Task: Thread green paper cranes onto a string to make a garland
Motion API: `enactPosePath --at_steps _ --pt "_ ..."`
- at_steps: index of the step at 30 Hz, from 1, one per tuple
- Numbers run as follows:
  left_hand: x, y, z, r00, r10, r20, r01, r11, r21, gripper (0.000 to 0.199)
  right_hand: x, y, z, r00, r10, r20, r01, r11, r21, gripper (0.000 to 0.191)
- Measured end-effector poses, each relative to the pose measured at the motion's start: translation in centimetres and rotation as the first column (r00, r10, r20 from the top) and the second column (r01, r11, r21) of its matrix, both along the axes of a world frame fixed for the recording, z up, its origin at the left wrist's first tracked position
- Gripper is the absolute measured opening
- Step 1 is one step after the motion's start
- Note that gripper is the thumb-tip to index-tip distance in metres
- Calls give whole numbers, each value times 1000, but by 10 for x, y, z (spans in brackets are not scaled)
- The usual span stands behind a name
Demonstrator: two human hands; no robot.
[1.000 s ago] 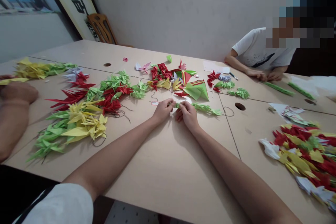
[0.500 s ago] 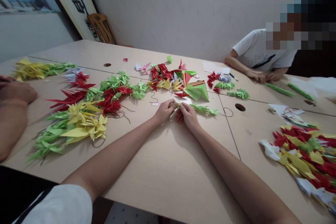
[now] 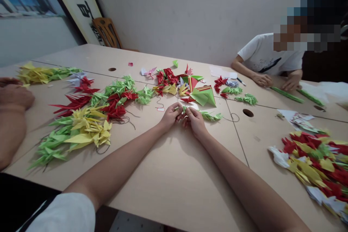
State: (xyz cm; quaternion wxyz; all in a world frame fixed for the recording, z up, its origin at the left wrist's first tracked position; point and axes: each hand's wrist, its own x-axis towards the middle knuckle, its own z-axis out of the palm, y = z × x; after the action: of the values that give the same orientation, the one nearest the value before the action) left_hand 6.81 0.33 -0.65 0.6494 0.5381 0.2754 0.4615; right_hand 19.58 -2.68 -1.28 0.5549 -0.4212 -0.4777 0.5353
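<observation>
My left hand [image 3: 171,116] and my right hand [image 3: 197,121] meet near the middle of the table, fingertips pinched on a small green folded paper crane [image 3: 184,109]. To the right of my fingers, a strand of green paper cranes [image 3: 212,116] lies on the tabletop, with a dark thread [image 3: 232,117] curling from its far end. Just behind my hands are green folded papers [image 3: 203,96] and a red paper crane [image 3: 187,100]. A small red-edged white label [image 3: 160,109] sits left of my fingers.
Piles of yellow, green and red paper cranes [image 3: 92,127] spread to the left. Another colourful heap [image 3: 318,163] lies at the right edge. A co-worker [image 3: 269,58] sits across with green strips [image 3: 288,95]; another person's hand [image 3: 16,94] rests at far left. The table has cable holes [image 3: 248,112].
My hands stay in nearly the same place, still pinching the green crane. The green strand has shifted slightly left. The co-worker's hand at the right has moved over between the green strips.
</observation>
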Motion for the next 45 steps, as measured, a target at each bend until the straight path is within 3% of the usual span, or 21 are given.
enactPosePath --at_steps 9,21,24,28,37,40,45 --pt "2 -1 0 996 84 -27 -83 996 29 39 -4 -2 2 999 -44 25 45 999 -7 38" --pt "4 -3 -2 982 172 -78 -165 983 79 41 -8 -4 3 998 -59 -30 56 992 -111 41" --pt "2 -1 -1 989 132 -68 -128 990 61 41 -6 -2 3 998 -37 -46 31 992 -124 41" --pt "-5 6 1 999 -41 -24 40 999 -30 40 3 2 3 996 81 -43 -85 992 -92 40" --pt "-19 14 8 939 -337 68 344 919 -194 36 24 2 10 911 394 -118 -408 903 -137 33" --pt "-17 12 9 936 -343 82 353 915 -197 36 26 1 13 901 408 -146 -428 893 -141 30" --pt "-10 9 5 967 -215 134 234 961 -148 37 22 3 13 931 327 -162 -349 928 -133 33"
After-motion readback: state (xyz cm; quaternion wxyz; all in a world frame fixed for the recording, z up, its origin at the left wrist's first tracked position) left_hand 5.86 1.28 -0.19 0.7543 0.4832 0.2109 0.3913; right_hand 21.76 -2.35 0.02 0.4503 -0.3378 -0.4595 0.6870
